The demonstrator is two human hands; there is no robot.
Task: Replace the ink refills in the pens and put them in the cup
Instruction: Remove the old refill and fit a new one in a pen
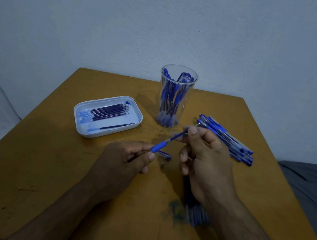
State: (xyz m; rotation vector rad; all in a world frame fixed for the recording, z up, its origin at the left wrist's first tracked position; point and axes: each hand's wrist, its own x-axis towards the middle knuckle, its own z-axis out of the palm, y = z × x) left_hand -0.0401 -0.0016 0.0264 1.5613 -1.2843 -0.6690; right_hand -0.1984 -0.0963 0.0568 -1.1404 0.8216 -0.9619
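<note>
My left hand (129, 157) pinches the pen (158, 146) by its grip; my right hand (204, 156) pinches the refill (179, 135) sticking out toward 2 o'clock.

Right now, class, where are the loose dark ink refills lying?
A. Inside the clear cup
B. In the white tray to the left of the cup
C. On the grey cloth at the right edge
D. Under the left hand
B: the loose refills lie side by side in the white tray, which sits on the table left of the clear cup; the cup holds capped pens instead.
</note>
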